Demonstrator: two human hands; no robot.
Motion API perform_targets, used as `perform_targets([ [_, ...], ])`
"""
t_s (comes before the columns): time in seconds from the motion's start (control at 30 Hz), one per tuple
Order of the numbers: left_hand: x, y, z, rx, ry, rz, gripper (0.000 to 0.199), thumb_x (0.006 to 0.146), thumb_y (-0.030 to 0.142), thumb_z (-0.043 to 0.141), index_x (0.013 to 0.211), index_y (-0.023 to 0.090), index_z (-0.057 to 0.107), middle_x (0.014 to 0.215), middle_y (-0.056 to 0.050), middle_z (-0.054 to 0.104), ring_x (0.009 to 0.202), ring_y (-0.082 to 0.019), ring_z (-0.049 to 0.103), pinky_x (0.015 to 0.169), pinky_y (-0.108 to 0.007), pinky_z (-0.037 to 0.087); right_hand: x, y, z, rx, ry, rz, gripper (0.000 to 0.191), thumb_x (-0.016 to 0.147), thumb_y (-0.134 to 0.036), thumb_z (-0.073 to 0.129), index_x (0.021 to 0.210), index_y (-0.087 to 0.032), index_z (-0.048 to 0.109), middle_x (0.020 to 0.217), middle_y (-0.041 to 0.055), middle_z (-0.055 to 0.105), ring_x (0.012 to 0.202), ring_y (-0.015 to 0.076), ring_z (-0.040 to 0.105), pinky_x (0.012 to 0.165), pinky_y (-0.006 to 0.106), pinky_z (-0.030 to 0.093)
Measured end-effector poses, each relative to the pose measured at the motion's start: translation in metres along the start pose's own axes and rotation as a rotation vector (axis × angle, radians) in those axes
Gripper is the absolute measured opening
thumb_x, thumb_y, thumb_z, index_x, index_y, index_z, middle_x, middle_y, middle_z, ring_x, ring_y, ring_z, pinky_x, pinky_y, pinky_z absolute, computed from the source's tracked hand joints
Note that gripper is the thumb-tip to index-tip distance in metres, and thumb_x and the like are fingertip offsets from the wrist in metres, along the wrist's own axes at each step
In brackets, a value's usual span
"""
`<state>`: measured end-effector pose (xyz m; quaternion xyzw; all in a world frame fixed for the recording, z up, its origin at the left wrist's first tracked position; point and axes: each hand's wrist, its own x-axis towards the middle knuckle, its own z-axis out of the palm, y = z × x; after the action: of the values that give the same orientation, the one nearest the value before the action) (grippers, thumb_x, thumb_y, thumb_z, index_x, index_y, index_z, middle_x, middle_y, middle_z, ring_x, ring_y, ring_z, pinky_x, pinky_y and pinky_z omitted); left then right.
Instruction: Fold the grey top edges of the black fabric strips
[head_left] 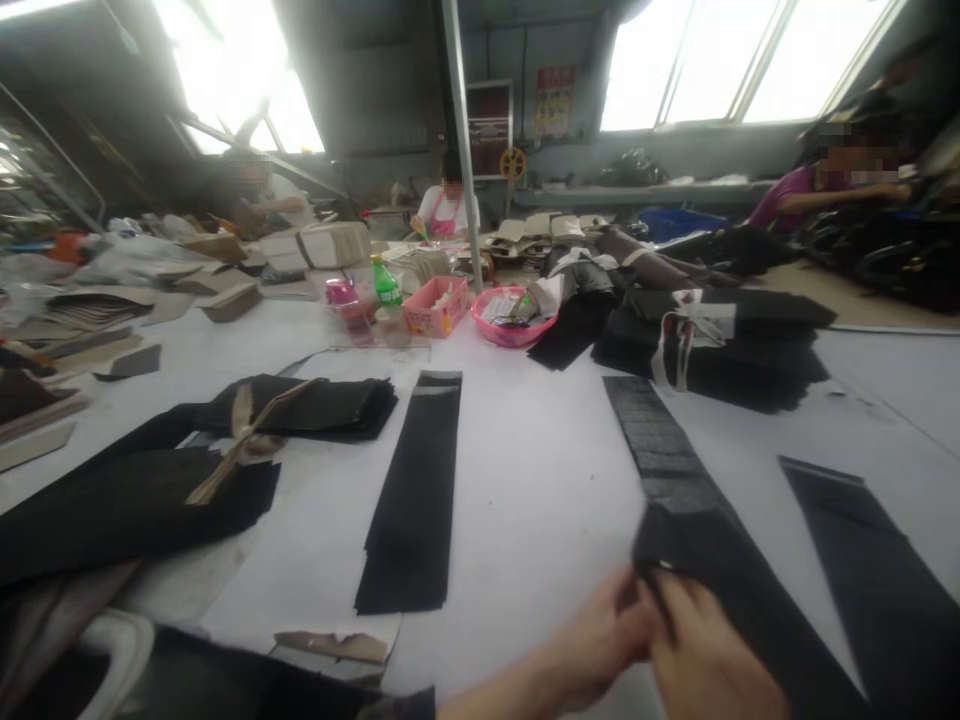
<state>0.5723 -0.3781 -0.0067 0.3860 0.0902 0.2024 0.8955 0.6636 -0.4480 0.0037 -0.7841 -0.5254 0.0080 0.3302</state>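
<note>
My left hand (600, 635) and my right hand (709, 645) meet at the lower right, fingers closed at the near edge of a black strip of sheet material (667, 525). Its lifted end stands over a longer stack of black strips (652, 440) lying on the white tabletop. Blur hides exactly how the fingertips sit. To the left lies another stack of black strips (416, 490), and on the right a further dark strip stack (877, 570).
Tied black bundles lie at left (322, 408) and back right (750, 350). A pink basket (510, 335), a pink box (442, 310) and a green bottle (386, 285) stand beyond. A metal pole (463, 140) rises behind. Several people sit farther back.
</note>
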Motion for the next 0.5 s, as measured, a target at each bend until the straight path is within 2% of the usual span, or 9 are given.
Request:
perform_targets([
  [0.07,-0.019,0.012,-0.015,-0.152,0.151,-0.036,0.062,0.082,0.057,0.059,0.126,0.015,0.054,0.122,-0.016,0.060,0.114,-0.027,0.057,0.104,-0.043,0.038,0.007,-0.023,0.020,0.034,-0.118,-0.001,0.045,0.087,-0.025,0.049,0.131,-0.033,0.051,0.120,0.0094,0.058,0.086,0.0235,0.065,0.059,0.031,0.055],
  [0.17,-0.038,0.022,-0.044,-0.178,0.339,0.002,0.055,0.081,0.052,0.062,0.123,0.017,0.057,0.125,-0.014,0.059,0.117,-0.027,0.055,0.101,-0.040,0.042,0.020,-0.054,0.041,0.216,-0.333,0.012,0.064,0.082,-0.021,0.049,0.144,-0.032,0.034,0.141,0.0071,0.042,0.115,0.0255,0.056,0.078,0.034,0.057],
  [0.23,-0.042,0.025,-0.061,-0.150,0.482,0.008,0.050,0.083,0.051,0.060,0.120,0.016,0.059,0.124,-0.014,0.060,0.116,-0.027,0.056,0.095,-0.039,0.048,0.024,-0.066,0.047,0.423,-0.457,0.038,0.065,0.082,-0.023,0.052,0.144,-0.031,0.033,0.145,0.0063,0.036,0.124,0.0228,0.048,0.084,0.031,0.056],
  [0.3,-0.041,0.028,-0.072,-0.127,0.612,0.001,0.044,0.085,0.046,0.059,0.114,0.013,0.062,0.117,-0.014,0.063,0.110,-0.025,0.060,0.090,-0.036,0.051,0.022,-0.068,0.047,0.599,-0.539,0.092,0.057,0.085,-0.025,0.052,0.140,-0.029,0.038,0.142,0.0068,0.039,0.121,0.0202,0.050,0.083,0.029,0.056],
  [0.37,-0.038,0.031,-0.078,-0.135,0.655,-0.005,0.035,0.085,0.037,0.062,0.108,0.011,0.063,0.112,-0.014,0.066,0.104,-0.024,0.064,0.089,-0.034,0.052,0.015,-0.060,0.045,0.606,-0.474,0.147,0.048,0.087,-0.026,0.051,0.135,-0.028,0.046,0.138,0.0071,0.044,0.119,0.0196,0.052,0.087,0.031,0.054],
  [0.43,-0.036,0.037,-0.082,-0.181,0.633,-0.028,0.031,0.083,0.029,0.064,0.109,0.011,0.064,0.112,-0.014,0.068,0.100,-0.023,0.066,0.089,-0.035,0.054,0.006,-0.046,0.041,0.424,-0.272,0.195,0.043,0.087,-0.025,0.053,0.130,-0.026,0.052,0.135,0.0078,0.047,0.122,0.0222,0.048,0.100,0.039,0.046],
  [0.5,-0.035,0.043,-0.085,-0.190,0.683,-0.055,0.032,0.081,0.023,0.066,0.111,0.011,0.064,0.109,-0.013,0.070,0.097,-0.023,0.068,0.086,-0.034,0.056,-0.004,-0.027,0.032,0.246,-0.117,0.254,0.046,0.083,-0.026,0.059,0.129,-0.024,0.054,0.133,0.0093,0.050,0.125,0.0255,0.045,0.108,0.044,0.036],
])
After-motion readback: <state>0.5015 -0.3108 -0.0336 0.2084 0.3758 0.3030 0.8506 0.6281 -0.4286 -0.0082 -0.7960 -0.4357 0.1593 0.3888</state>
